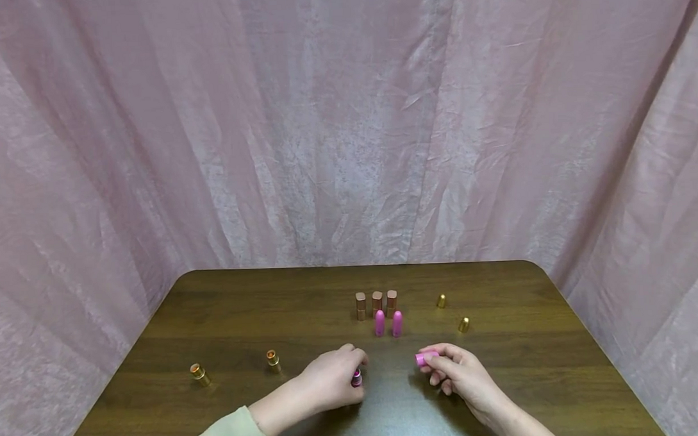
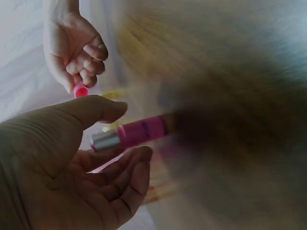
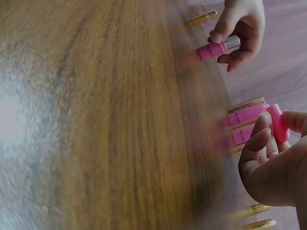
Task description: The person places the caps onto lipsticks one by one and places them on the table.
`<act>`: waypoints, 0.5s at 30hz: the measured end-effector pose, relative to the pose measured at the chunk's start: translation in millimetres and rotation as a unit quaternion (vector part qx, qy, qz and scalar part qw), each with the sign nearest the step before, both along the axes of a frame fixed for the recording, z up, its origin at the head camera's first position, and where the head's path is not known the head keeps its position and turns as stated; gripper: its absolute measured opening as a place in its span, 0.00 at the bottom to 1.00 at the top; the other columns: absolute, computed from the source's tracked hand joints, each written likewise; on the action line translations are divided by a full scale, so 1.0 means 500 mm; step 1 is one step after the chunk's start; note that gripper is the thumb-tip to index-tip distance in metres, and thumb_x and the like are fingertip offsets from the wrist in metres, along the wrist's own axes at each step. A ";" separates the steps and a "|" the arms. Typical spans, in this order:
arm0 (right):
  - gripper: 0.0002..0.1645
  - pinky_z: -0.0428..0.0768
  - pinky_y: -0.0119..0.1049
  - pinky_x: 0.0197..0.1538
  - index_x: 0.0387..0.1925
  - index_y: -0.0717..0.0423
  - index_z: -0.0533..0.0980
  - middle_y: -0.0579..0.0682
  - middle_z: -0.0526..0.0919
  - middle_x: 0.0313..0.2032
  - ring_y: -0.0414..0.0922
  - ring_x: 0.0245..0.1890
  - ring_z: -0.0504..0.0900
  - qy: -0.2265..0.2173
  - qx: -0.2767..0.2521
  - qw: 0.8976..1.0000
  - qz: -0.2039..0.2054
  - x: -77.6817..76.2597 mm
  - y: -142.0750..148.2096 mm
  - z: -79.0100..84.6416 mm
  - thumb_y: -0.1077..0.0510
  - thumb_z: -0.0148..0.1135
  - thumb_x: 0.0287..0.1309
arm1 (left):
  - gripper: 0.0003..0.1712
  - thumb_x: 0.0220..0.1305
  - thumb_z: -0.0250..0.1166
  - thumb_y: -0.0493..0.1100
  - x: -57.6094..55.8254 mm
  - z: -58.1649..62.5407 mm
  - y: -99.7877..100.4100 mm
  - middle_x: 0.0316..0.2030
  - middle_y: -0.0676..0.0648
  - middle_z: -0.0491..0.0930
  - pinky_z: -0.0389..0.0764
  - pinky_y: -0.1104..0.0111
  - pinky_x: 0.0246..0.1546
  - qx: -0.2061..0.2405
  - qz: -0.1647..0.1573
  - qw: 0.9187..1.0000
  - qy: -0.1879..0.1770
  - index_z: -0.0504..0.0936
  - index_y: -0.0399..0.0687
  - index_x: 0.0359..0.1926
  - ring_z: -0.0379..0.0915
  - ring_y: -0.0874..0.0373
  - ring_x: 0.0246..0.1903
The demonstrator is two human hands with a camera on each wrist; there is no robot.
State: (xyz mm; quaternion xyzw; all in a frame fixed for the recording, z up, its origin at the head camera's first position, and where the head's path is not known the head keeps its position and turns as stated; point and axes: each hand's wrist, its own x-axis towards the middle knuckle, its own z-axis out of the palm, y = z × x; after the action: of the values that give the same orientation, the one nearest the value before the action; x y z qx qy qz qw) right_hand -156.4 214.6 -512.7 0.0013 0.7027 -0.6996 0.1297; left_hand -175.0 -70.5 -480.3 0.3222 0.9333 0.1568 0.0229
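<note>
An uncapped pink lipstick with a silver collar (image 2: 139, 133) stands upright on the wooden table. Around it is my left hand (image 1: 331, 379), thumb on one side and fingers on the other; in the left wrist view, gaps show between the tube and the thumb and fingertips. My right hand (image 1: 464, 375) pinches a pink lipstick cap (image 1: 426, 358) between thumb and fingers, its hollow end turned toward the left hand. Beyond the hands stand two capped pink lipsticks (image 1: 397, 324), side by side.
Three rose-gold lipsticks (image 1: 360, 306) stand in a row behind the pink pair. Two gold bullet-shaped caps (image 1: 464, 325) are at the right. On the left are two uncapped gold lipsticks (image 1: 200, 374). A pink curtain (image 1: 346, 128) hangs behind the table (image 1: 242, 299).
</note>
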 end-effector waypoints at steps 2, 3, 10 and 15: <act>0.24 0.73 0.29 0.27 0.56 0.67 0.76 0.53 0.84 0.38 0.41 0.30 0.78 0.001 -0.002 1.000 0.000 0.000 0.001 0.000 0.54 0.66 0.67 | 0.20 0.48 0.74 0.43 0.003 -0.013 -0.015 0.34 0.57 0.72 0.76 0.70 0.33 0.038 0.015 0.999 -0.022 0.80 0.50 0.44 0.68 0.67 0.29; 0.24 0.73 0.29 0.27 0.56 0.67 0.76 0.53 0.84 0.38 0.41 0.30 0.78 0.000 -0.004 1.000 0.000 0.000 0.001 0.000 0.53 0.66 0.67 | 0.20 0.48 0.75 0.43 0.004 -0.019 -0.023 0.35 0.57 0.73 0.76 0.71 0.33 0.057 0.023 0.997 -0.035 0.79 0.51 0.44 0.68 0.68 0.30; 0.25 0.73 0.29 0.26 0.56 0.68 0.76 0.53 0.84 0.37 0.41 0.29 0.78 -0.002 -0.006 1.000 -0.001 0.002 0.002 -0.001 0.54 0.66 0.67 | 0.18 0.51 0.79 0.42 0.013 -0.053 -0.042 0.36 0.58 0.75 0.74 0.73 0.32 0.157 0.063 0.981 -0.100 0.78 0.57 0.39 0.71 0.69 0.30; 0.24 0.73 0.29 0.26 0.56 0.67 0.76 0.53 0.84 0.37 0.41 0.29 0.78 -0.004 -0.005 1.000 -0.002 0.003 0.000 -0.003 0.54 0.66 0.67 | 0.15 0.53 0.79 0.42 0.015 -0.067 -0.041 0.34 0.58 0.76 0.75 0.74 0.34 0.187 0.062 0.976 -0.088 0.79 0.58 0.36 0.73 0.67 0.32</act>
State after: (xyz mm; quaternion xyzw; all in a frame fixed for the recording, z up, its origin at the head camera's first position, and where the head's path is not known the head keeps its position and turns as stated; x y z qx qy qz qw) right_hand -155.0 214.5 -514.2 0.0049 0.6988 -0.7031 0.1318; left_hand -167.5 -91.0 -513.6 0.2468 0.9001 0.3573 0.0348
